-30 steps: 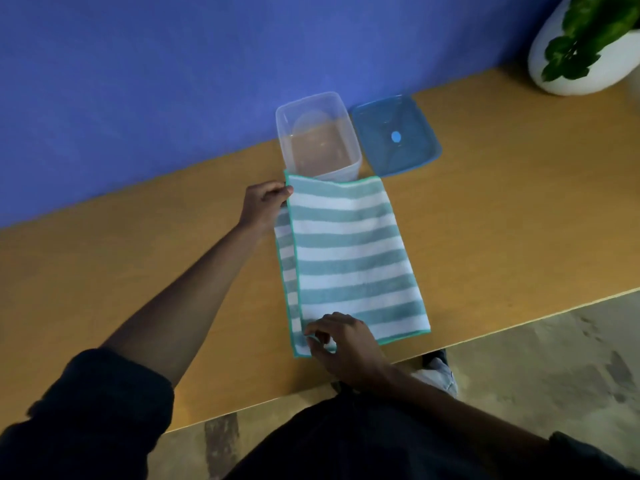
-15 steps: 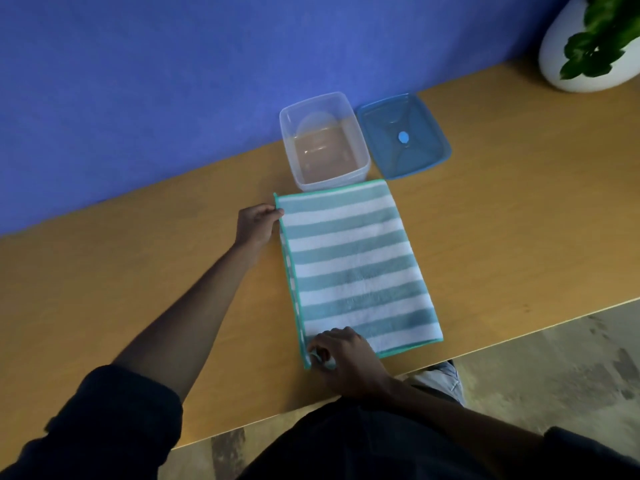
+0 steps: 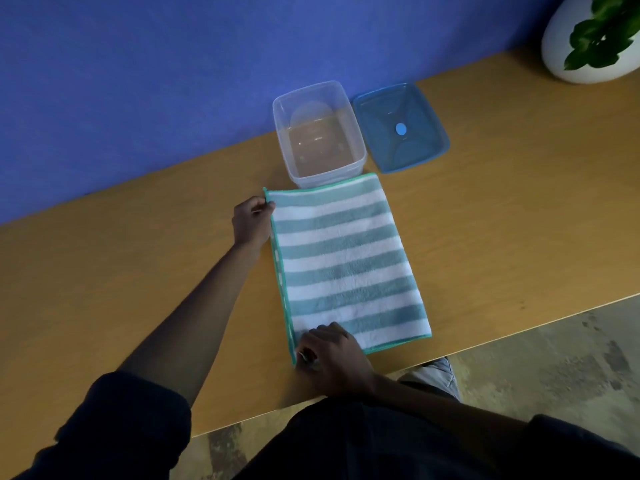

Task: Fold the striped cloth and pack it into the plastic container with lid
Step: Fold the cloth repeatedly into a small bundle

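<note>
The teal-and-white striped cloth [image 3: 346, 261] lies flat on the wooden table [image 3: 502, 237], folded in two with both layers' edges at its left side. My left hand [image 3: 251, 223] pinches the cloth's far left corner. My right hand [image 3: 329, 355] pinches its near left corner by the table's front edge. Just beyond the cloth stands the clear plastic container [image 3: 320, 133], open and with nothing in it. Its blue lid [image 3: 401, 128] lies flat on the table to the container's right.
A blue wall rises right behind the container. A white pot with a green plant [image 3: 595, 39] stands at the far right corner. The table's front edge runs close below the cloth, with a concrete floor [image 3: 554, 375] beyond it.
Both hands have drawn the cloth's left edges together and laid it flat; its far edge has come off the container's front rim and rests on the table.
</note>
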`<control>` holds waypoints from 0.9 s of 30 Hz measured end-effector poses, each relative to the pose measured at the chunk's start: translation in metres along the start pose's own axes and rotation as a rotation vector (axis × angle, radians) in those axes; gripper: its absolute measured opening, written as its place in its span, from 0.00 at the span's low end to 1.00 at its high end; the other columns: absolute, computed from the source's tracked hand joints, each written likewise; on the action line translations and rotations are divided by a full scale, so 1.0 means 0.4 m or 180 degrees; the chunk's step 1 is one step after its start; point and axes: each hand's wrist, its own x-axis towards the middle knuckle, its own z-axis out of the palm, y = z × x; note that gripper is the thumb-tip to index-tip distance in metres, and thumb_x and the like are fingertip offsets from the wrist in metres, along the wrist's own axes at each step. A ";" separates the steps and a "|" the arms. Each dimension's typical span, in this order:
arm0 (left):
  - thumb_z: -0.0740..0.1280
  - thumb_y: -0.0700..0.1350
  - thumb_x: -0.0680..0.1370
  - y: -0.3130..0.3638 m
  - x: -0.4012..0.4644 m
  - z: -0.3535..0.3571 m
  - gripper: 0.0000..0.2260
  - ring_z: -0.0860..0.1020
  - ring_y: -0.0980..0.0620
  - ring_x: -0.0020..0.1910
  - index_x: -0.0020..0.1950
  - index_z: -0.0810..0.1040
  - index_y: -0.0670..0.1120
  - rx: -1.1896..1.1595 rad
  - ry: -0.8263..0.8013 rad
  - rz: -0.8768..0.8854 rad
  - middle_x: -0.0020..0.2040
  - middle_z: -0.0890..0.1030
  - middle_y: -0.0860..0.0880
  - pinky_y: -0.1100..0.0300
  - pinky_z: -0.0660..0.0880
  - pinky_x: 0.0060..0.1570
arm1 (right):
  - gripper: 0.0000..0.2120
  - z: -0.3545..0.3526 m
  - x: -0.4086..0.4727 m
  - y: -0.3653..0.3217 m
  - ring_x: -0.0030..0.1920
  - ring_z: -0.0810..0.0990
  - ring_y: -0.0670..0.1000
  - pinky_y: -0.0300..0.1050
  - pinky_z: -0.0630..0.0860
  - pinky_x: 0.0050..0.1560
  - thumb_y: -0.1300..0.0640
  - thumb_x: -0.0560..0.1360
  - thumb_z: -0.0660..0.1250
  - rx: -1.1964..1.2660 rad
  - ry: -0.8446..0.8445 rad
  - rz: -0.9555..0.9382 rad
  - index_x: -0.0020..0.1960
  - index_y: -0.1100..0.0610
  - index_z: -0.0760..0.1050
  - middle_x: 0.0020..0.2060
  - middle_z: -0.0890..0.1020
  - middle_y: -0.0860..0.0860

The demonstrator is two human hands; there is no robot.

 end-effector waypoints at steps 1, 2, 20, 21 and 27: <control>0.69 0.47 0.73 -0.001 -0.002 -0.003 0.07 0.71 0.53 0.34 0.40 0.80 0.43 -0.0140 -0.0049 0.0010 0.33 0.76 0.49 0.57 0.67 0.39 | 0.06 0.003 -0.002 0.003 0.32 0.74 0.51 0.46 0.71 0.38 0.55 0.68 0.63 -0.0005 -0.0008 -0.0031 0.37 0.57 0.74 0.31 0.79 0.51; 0.69 0.48 0.72 -0.002 -0.006 -0.005 0.07 0.72 0.53 0.35 0.40 0.80 0.44 -0.0246 -0.0103 0.0017 0.34 0.77 0.49 0.56 0.69 0.39 | 0.06 0.006 -0.002 0.009 0.32 0.74 0.51 0.46 0.71 0.38 0.55 0.69 0.62 -0.0015 -0.0046 -0.0059 0.37 0.57 0.74 0.31 0.79 0.51; 0.70 0.44 0.73 -0.076 -0.050 -0.015 0.12 0.81 0.43 0.46 0.54 0.80 0.41 0.1117 0.0201 0.0477 0.46 0.85 0.42 0.57 0.72 0.44 | 0.14 0.081 -0.001 0.084 0.52 0.79 0.59 0.51 0.76 0.55 0.51 0.74 0.70 -0.0491 -0.0760 -0.0525 0.53 0.60 0.77 0.49 0.81 0.57; 0.70 0.46 0.73 -0.076 -0.069 -0.020 0.14 0.81 0.43 0.46 0.56 0.79 0.42 0.1205 0.0189 0.0510 0.46 0.85 0.43 0.56 0.73 0.44 | 0.17 0.078 -0.004 0.082 0.54 0.78 0.58 0.51 0.75 0.57 0.48 0.75 0.67 -0.0518 -0.0796 -0.0546 0.55 0.60 0.77 0.50 0.81 0.57; 0.69 0.51 0.74 -0.108 -0.227 -0.042 0.23 0.81 0.39 0.50 0.65 0.72 0.44 0.1655 0.0098 0.0526 0.50 0.84 0.42 0.51 0.75 0.44 | 0.15 0.010 -0.021 0.082 0.58 0.77 0.56 0.48 0.74 0.55 0.49 0.78 0.62 -0.0242 -0.0843 -0.0382 0.57 0.57 0.78 0.56 0.81 0.55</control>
